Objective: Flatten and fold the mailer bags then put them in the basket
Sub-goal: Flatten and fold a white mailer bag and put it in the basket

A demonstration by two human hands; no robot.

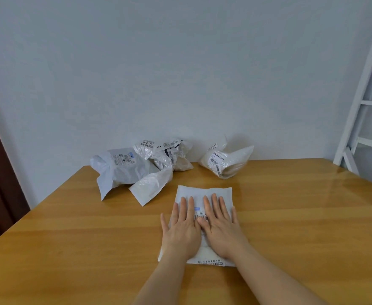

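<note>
Where edges align, hands (181, 230) atop mailer (202, 192)

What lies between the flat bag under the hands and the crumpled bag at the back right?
Only bare wooden table separates the flat mailer bag, pressed by the left hand and right hand, from the crumpled bag, as the head view shows.

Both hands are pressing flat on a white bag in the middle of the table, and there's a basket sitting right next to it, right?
Not quite. The head view shows no basket anywhere. The left hand and right hand do press flat on the white bag on the table; only crumpled mailer bags lie behind it by the wall.
</note>
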